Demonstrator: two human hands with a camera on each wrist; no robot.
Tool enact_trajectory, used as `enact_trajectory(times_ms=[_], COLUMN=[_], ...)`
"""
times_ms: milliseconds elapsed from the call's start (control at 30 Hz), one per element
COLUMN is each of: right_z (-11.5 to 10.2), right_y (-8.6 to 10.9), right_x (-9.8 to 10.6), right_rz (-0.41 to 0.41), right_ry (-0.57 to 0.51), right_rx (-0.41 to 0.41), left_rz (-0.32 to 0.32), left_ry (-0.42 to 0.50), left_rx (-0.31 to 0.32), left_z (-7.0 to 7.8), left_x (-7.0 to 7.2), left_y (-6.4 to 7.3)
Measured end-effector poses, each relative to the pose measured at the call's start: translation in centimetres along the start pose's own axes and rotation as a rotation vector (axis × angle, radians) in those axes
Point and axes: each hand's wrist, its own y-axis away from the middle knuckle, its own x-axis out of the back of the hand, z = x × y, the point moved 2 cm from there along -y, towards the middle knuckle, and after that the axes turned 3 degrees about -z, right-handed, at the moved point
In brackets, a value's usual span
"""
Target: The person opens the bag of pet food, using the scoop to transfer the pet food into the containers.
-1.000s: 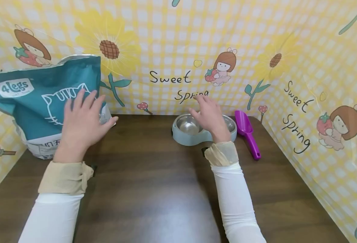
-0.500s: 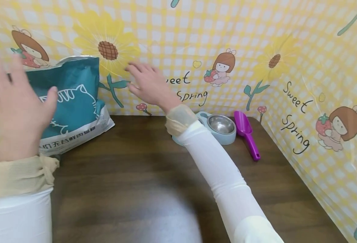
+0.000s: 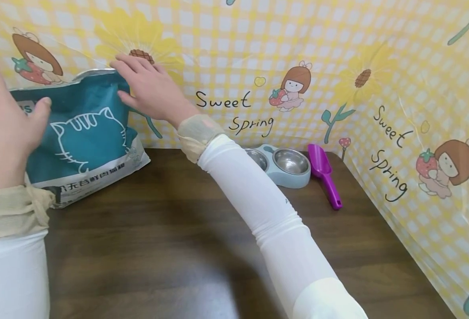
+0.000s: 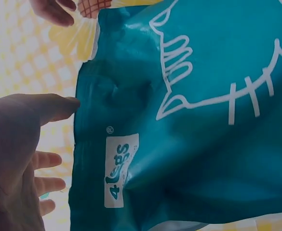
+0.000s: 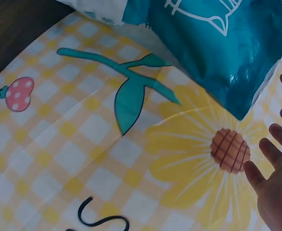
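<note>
A teal and white bag (image 3: 71,153) with a cat outline and printed lettering stands at the left back of the table. My left hand (image 3: 1,128) is raised in front of its left side, fingers spread. In the left wrist view the thumb (image 4: 59,107) points at the bag's top edge, the fingertips lying just outside that edge. My right hand (image 3: 150,88) reaches across to the bag's upper right corner, fingers extended. In the right wrist view, a gap shows between its fingers (image 5: 271,151) and the bag corner (image 5: 239,103).
A pale blue double pet bowl (image 3: 294,180) with steel inserts stands at the back, partly behind my right forearm. To its right lies a purple scoop (image 3: 326,177). Yellow checked cloth (image 3: 226,57) walls in the back and sides of the brown table (image 3: 150,248).
My right hand has swept left from above the bowl to the bag's upper right corner. My left hand has moved from the bag's front to its left side.
</note>
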Motion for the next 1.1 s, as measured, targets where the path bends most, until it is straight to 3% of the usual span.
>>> enact_trajectory(times_ms=[300, 533, 667, 833, 967, 1100], right_z=[-2.5, -4.1, -4.5, -4.8, -4.5, -4.1], right_y=[-1.8, -2.2, -2.3, -2.4, -2.4, -2.3], right_x=[0.2, 0.1, -0.2, -0.6, -0.6, -0.2], right_rz=[-0.062, -0.033, 0.000, 0.077, 0.112, 0.083], right_ry=[0.024, 0.085, 0.086, 0.140, 0.155, 0.114], right_rx=[0.042, 0.115, 0.115, 0.117, 0.085, 0.049], left_rz=[-0.074, 0.000, 0.037, 0.103, 0.208, 0.281], left_ry=[-0.174, -0.164, -0.143, -0.085, -0.080, -0.085], left_rx=[-0.004, -0.136, -0.141, -0.102, -0.150, -0.193], left_z=[-0.5, -0.4, -0.3, 0.2, 0.8, 1.4], left_x=[-0.9, -1.1, -1.0, -1.1, -1.5, -1.9], left_y=[-1.6, -1.1, -0.4, 0.5, 0.8, 1.2])
